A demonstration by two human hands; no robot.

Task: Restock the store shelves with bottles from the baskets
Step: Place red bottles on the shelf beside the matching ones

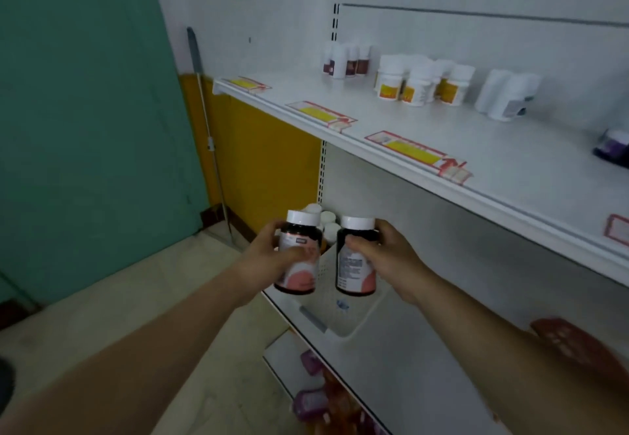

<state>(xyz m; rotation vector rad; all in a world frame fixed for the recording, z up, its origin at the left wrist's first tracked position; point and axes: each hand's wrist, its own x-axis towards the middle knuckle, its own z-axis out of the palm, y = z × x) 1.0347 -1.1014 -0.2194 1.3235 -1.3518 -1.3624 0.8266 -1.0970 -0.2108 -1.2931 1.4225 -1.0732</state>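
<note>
Bottles (299,254) gripped in both hands, labels blurred

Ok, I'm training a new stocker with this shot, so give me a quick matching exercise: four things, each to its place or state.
Things:
1. left hand
2. white basket
3. yellow-labelled bottles
4. purple-labelled bottle

Places or states:
A. far right of upper shelf
B. grips a dark bottle
C. grouped at the upper shelf's back
D. on the lower shelf

Pairs: 1-B, 2-D, 3-C, 4-A
</note>
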